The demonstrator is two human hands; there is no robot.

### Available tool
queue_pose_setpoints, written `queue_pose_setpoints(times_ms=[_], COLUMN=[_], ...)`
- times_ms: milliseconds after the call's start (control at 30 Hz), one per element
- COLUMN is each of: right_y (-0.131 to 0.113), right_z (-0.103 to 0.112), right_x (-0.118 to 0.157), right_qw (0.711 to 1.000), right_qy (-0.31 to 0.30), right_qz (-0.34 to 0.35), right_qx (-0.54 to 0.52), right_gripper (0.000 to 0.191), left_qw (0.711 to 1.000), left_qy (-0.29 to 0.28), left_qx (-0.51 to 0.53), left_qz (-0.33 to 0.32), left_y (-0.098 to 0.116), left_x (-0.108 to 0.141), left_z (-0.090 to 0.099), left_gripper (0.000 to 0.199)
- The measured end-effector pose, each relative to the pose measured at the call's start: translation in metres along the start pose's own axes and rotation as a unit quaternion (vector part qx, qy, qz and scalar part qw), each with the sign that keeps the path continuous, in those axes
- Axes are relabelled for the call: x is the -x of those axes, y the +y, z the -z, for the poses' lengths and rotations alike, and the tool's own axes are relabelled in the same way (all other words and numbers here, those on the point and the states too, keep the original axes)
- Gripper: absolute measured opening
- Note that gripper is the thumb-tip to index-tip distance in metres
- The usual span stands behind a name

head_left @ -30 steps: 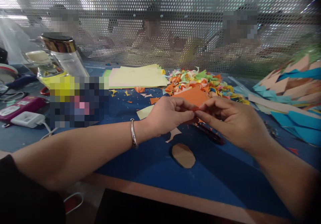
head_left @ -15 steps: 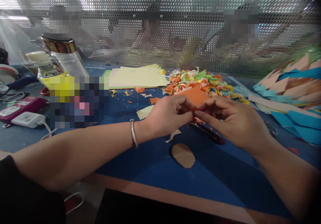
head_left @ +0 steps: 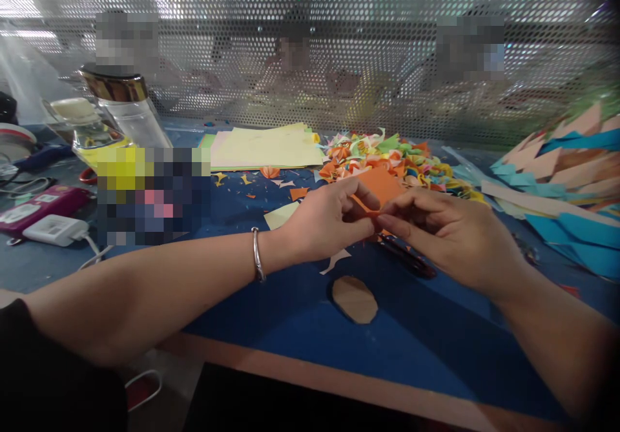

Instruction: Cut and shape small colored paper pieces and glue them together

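Between my two hands is a piece of orange paper point(head_left: 382, 185), its near edge pinched by both. My left hand point(head_left: 334, 219) grips it from the left with thumb and fingertips. From the right, my right hand point(head_left: 445, 235) pinches the same edge, fingertips almost touching the left ones. My fingers partly hide the paper. Below them on the blue table lies a brown oval cardboard piece point(head_left: 355, 300). Dark-handled scissors or a similar dark tool point(head_left: 409, 257) rest under my right hand. A pale paper scrap point(head_left: 336, 262) lies beneath my left hand.
Stacked coloured paper sheets point(head_left: 266, 148) lie at the back beside a heap of colourful paper pieces point(head_left: 402, 157). Folded blue and peach paper point(head_left: 571, 232) spreads at right. Bottles point(head_left: 130, 119), a purple device point(head_left: 46, 209) and a white charger point(head_left: 55, 228) stand left. A perforated metal screen point(head_left: 320, 96) closes the back.
Almost nothing differs. My fingers have shifted slightly along the edge of the orange paper, which both hands still pinch.
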State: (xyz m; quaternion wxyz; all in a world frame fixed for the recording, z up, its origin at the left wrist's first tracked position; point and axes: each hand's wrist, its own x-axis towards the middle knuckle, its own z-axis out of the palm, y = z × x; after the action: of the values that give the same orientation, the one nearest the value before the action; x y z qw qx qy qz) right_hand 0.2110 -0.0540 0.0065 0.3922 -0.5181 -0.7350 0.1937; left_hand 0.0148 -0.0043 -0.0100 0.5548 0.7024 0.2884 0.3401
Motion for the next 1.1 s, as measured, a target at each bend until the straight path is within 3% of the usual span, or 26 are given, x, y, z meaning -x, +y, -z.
queue_pose_setpoints(times_ms=[133,200,500,600,733,867,933,1000,1100], right_y=[-0.003,-0.006,-0.006,-0.005,-0.006,-0.004,-0.001,0.004,0.009], right_z=[0.002,0.003,0.007,0.007,0.007,0.010,0.011,0.012,0.008], right_x=[-0.001,-0.002,-0.005,-0.004,-0.003,-0.003,-0.004,-0.005,-0.006], right_qw=[1.000,1.000,0.998,0.998,0.996,0.998,0.998,0.997,0.984], right_qy=[-0.008,-0.010,-0.044,-0.049,-0.061,-0.021,-0.006,-0.039,-0.163], right_qz=[-0.023,-0.028,-0.028,-0.035,-0.054,-0.051,-0.049,-0.058,-0.066], right_qx=[-0.012,-0.009,-0.033,-0.032,-0.041,-0.031,-0.024,-0.019,0.013], right_gripper=[0.038,0.040,0.051,0.050,0.048,0.041,0.040,0.042,0.040], left_qw=[0.994,0.992,0.990,0.989,0.968,0.957,0.941,0.922,0.887], left_qy=[-0.056,-0.080,-0.117,-0.140,-0.165,-0.099,-0.075,-0.080,-0.101], left_qx=[0.070,0.082,0.049,-0.029,-0.179,-0.264,-0.325,-0.376,-0.447], left_qz=[0.055,0.060,0.068,0.024,-0.064,-0.067,-0.063,-0.053,-0.052], left_y=[-0.001,-0.003,0.001,0.007,0.013,0.015,0.013,0.010,0.007], left_x=[-0.003,-0.005,-0.005,-0.006,-0.006,-0.008,-0.010,-0.011,-0.011], left_z=[0.002,0.004,0.011,0.018,0.027,0.033,0.037,0.040,0.041], left_gripper=[0.011,0.016,0.017,0.019,0.034,0.043,0.032,0.018,0.022])
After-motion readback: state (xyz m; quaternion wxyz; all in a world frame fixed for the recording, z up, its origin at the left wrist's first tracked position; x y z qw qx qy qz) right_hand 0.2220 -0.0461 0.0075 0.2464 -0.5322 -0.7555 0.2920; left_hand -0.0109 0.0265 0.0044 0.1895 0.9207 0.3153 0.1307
